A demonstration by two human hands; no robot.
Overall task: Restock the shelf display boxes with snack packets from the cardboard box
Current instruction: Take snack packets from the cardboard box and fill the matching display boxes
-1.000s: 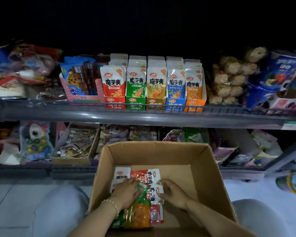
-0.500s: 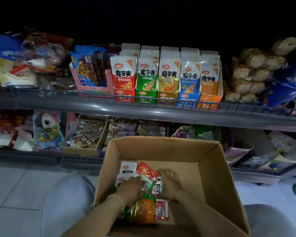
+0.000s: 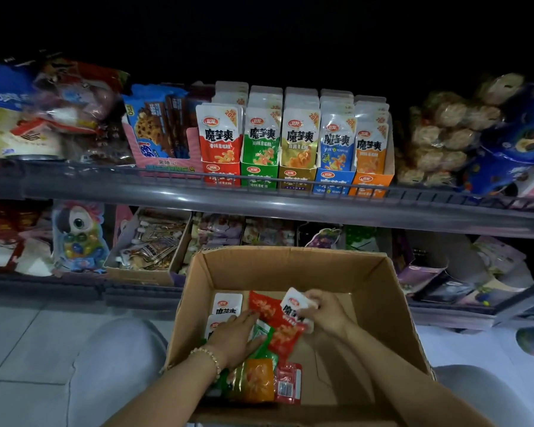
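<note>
Head cam is showing the cardboard box (image 3: 379, 291) below the shelf rail (image 3: 259, 201), snack packets (image 3: 253, 380) crowding its left half, bare floor on its right. Left hand (image 3: 233, 340) is lying flat on them, fingers straight; right hand (image 3: 327, 312) is pinching a red packet (image 3: 290, 318) by its white top edge. Display boxes (image 3: 296, 177) are sitting up on the shelf.

The red foil packet (image 3: 219, 134), green foil packet (image 3: 262, 135), gold foil packet (image 3: 299, 137), blue foil packet (image 3: 336, 140) and orange foil packet (image 3: 370, 146) fronting the shelf display boxes each read "魔芋爽" under a red oval "卫龙" logo. "20%" marks a top corner of the red, gold and blue ones. "魔芋爽" also shows, partly covered, on the white-topped red packet (image 3: 295, 306) over the brown cardboard box (image 3: 379, 303) and on a flat white packet (image 3: 227, 305) inside. A small red sachet (image 3: 287, 385) carries a barcode whose digits are unreadable.
</note>
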